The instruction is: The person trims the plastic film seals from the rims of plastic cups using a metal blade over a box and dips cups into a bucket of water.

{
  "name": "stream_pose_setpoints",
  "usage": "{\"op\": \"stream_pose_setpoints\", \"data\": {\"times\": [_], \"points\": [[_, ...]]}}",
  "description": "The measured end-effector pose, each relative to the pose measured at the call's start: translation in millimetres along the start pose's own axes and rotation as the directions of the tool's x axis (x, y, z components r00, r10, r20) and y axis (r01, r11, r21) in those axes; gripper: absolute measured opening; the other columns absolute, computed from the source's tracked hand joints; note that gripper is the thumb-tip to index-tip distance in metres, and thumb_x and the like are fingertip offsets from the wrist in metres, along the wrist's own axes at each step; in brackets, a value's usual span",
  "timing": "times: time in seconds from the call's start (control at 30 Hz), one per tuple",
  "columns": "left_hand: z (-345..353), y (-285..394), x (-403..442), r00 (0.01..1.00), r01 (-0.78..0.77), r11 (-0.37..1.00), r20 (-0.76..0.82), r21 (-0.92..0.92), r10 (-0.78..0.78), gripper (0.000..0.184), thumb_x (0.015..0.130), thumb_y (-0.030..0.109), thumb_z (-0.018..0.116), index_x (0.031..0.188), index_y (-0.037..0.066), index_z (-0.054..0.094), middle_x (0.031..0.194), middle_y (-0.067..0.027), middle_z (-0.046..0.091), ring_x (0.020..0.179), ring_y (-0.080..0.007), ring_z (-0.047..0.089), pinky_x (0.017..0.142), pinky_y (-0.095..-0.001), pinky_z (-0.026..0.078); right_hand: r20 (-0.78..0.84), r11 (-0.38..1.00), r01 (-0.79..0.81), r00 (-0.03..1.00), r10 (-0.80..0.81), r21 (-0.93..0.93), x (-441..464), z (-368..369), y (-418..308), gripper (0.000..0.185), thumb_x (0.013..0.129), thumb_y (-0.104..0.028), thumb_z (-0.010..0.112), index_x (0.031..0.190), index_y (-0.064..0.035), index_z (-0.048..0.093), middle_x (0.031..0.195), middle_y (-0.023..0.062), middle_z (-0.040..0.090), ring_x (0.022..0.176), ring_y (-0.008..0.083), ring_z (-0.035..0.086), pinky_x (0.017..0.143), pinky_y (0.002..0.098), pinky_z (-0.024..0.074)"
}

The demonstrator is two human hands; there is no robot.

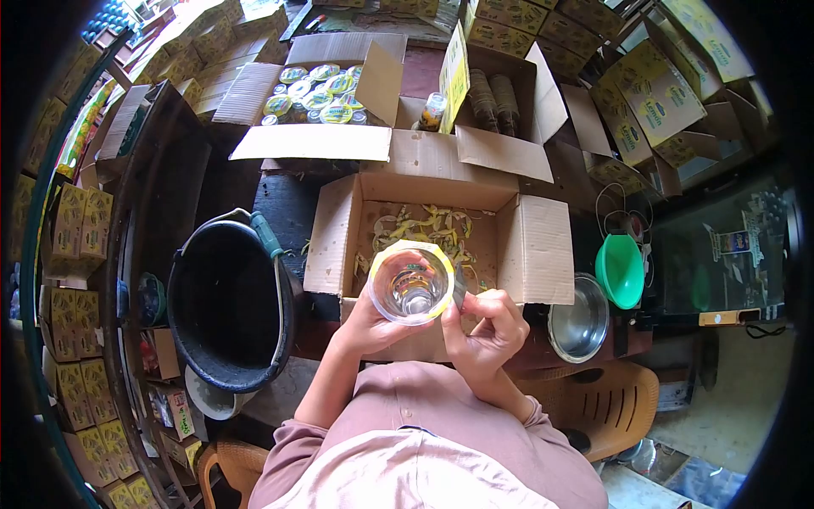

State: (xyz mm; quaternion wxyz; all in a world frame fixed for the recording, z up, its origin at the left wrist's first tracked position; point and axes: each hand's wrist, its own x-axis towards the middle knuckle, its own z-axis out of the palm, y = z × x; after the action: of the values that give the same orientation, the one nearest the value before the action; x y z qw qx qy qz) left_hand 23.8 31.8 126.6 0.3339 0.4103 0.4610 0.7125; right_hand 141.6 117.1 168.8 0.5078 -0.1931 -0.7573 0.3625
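My left hand (pixel 366 326) is wrapped round a clear plastic cup (pixel 413 288), whose open mouth faces up toward me. A yellow band (pixel 415 246) runs along part of the cup's rim. At the right of that rim, my right hand (pixel 487 329) is closed in a pinch on a small grey flat piece (pixel 459 287); its exact kind I cannot make out. Beneath both hands stands an open cardboard box (pixel 332 242) with many yellow-green strips (pixel 424 222) scattered over its bottom.
Left of the box is a large black bucket (pixel 229 305). A metal bowl (pixel 578 318) and a green plastic bowl (pixel 619 271) lie to the right. Behind, one carton (pixel 309 144) holds sealed cups (pixel 322 92); another carton (pixel 504 153) holds stacked cups (pixel 493 102).
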Motion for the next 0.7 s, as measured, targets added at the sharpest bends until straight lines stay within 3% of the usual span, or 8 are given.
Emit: {"op": "stream_pose_setpoints", "data": {"times": [0.27,0.53,0.7], "points": [[-3,-3,-3,0.997,-0.035,0.983,0.073,0.178,0.022,0.068,0.066,0.007,0.073,0.122,0.003,0.036,0.116,-0.0097,0.042,0.108,-0.0196,0.047,0.092,-0.0315,0.038,-0.022,0.993,0.062,0.998,-0.065,-0.099,4,-1,2,0.018,0.059,0.008,0.071,0.072,-0.0008,0.061,0.064,0.0081,0.058,0.053,0.0139,0.057,0.048,0.0224,0.0433],[-5,9,-1,0.994,-0.010,0.983,0.113,0.182,-0.011,0.062,0.066,0.009,0.072,0.118,0.002,0.039,0.114,-0.0102,0.042,0.107,-0.0209,0.044,0.093,-0.0318,0.037,0.043,0.995,0.080,0.996,-0.077,-0.063,7,-4,6,0.021,0.060,0.009,0.070,0.075,0.0000,0.060,0.064,0.0065,0.054,0.055,0.0118,0.053,0.049,0.0206,0.0387],[-3,11,0,0.989,0.012,0.993,0.145,0.118,-0.029,0.061,0.066,0.009,0.071,0.117,0.001,0.039,0.113,-0.0106,0.042,0.107,-0.0202,0.045,0.092,-0.0318,0.037,0.072,0.996,0.026,0.997,-0.020,-0.084,10,-7,5,0.021,0.059,0.008,0.071,0.076,-0.0008,0.064,0.064,0.0079,0.058,0.055,0.0139,0.057,0.049,0.0228,0.0434]]}}
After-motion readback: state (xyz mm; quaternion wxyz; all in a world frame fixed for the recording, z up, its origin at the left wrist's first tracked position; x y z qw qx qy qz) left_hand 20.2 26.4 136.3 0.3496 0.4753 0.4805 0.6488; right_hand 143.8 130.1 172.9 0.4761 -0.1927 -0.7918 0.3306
